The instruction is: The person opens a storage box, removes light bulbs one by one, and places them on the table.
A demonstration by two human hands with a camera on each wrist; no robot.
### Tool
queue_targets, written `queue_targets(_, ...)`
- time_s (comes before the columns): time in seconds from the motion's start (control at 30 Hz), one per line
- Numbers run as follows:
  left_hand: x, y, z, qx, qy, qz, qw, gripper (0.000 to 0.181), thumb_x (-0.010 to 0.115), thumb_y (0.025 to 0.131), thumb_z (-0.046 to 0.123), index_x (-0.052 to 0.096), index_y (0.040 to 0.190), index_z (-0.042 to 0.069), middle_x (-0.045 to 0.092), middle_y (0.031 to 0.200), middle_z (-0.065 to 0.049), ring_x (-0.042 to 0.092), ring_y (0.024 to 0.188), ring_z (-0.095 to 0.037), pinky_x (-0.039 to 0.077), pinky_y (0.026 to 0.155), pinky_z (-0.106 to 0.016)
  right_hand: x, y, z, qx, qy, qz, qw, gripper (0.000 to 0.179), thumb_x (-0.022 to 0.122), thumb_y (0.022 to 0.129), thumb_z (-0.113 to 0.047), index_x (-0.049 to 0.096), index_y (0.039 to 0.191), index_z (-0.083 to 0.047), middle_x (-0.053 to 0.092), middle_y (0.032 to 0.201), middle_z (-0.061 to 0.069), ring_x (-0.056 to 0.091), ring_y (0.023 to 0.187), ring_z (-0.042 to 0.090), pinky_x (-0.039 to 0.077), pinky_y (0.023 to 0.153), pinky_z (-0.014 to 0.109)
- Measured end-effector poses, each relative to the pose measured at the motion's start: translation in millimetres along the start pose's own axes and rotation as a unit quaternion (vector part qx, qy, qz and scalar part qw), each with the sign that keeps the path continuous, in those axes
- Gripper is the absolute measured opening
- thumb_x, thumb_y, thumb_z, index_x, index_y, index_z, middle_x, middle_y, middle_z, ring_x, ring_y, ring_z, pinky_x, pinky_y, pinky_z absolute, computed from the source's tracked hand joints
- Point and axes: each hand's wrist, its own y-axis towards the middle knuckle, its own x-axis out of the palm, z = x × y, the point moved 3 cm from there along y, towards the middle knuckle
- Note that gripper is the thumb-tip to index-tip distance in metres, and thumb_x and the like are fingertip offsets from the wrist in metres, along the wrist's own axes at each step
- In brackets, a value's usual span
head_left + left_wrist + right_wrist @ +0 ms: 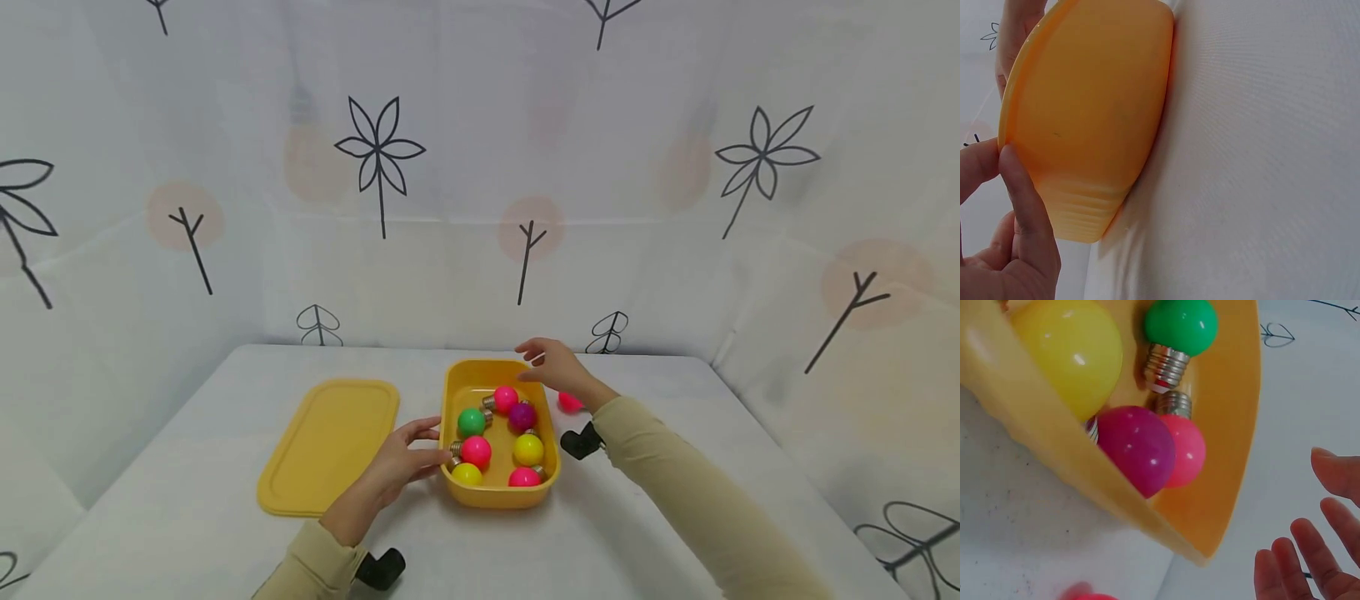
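1. The tub [495, 498] stands on the worktop [217, 458], with the lid [330, 450] lying to its left.
2. Seven bulbs lie inside the tub. At the far end is one bulb [507, 397], another [522, 417] just right and nearer.
3. Down the left side: one [471, 422], then a second [477, 452], then a third [467, 475] in the near corner.
4. Down the right: one [528, 450], another [523, 477] before it.
5. Right of the tub sits a round object [570, 403], partly hidden.
6. Left fingers [1025, 194] touch the tub's left rim; right fingers [1310, 547] are near its far right corner.
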Motion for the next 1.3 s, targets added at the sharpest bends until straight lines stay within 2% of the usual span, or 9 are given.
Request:
queue_targets(0.27,-1.4,0.7,-0.1,-0.001,-0.001,-0.004,1.0,0.064,0.077,0.077,0.013,0.049,0.134,0.011,0.051,0.114,-0.011,0.058,0.089,-0.021,0.053,0.078,-0.031,20.3,4.9,-9.3,0.004,0.017,-0.019,0.9997,0.042,0.07,0.082,-0.008,0.057,0.121,-0.002,0.054,0.118,0.021,0.052,0.103,0.031,0.05,0.086,0.037)
queue_targets(0.5,-2.5,2.1,0.2,0.002,-0.003,-0.01,0.9999,0.064,0.077,0.077,0.013,0.048,0.134,0.01,0.051,0.115,-0.011,0.058,0.088,-0.02,0.053,0.078,-0.032,36.1,11.1,-7.7,0.025,0.027,-0.029,0.9989,0.04,0.07,0.081,-0.007,0.059,0.119,-0.003,0.056,0.114,0.014,0.052,0.103,0.029,0.05,0.086,0.037)
queue_targets(0.77,-3.7,3.6,0.9,0.003,-0.002,-0.012,0.9999,0.064,0.077,0.077,0.013,0.048,0.135,0.01,0.051,0.115,-0.011,0.058,0.089,-0.021,0.053,0.078,-0.031,41.2,18.5,2.4,0.053,0.024,-0.037,0.9976,0.036,0.07,0.081,-0.007,0.061,0.116,-0.002,0.057,0.112,0.015,0.052,0.102,0.029,0.049,0.087,0.039)
queue_targets(1.0,-4.1,4.1,-0.2,0.001,-0.006,-0.011,0.9999,0.064,0.076,0.077,0.012,0.048,0.134,0.01,0.051,0.115,-0.011,0.059,0.086,-0.021,0.053,0.078,-0.031,49.4,20.5,6.3,0.07,0.029,-0.071,0.9946,0.036,0.068,0.081,-0.003,0.06,0.116,0.0,0.059,0.11,0.014,0.055,0.099,0.027,0.049,0.087,0.036)
queue_targets(1.3,-3.8,4.6,0.2,0.003,-0.006,-0.013,0.9999,0.064,0.076,0.077,0.013,0.048,0.135,0.009,0.051,0.114,-0.011,0.059,0.086,-0.02,0.053,0.077,-0.031,58.5,19.7,5.1,0.082,0.0,-0.081,0.9933,0.035,0.069,0.08,-0.002,0.061,0.114,0.0,0.058,0.108,0.014,0.055,0.098,0.028,0.049,0.087,0.035)
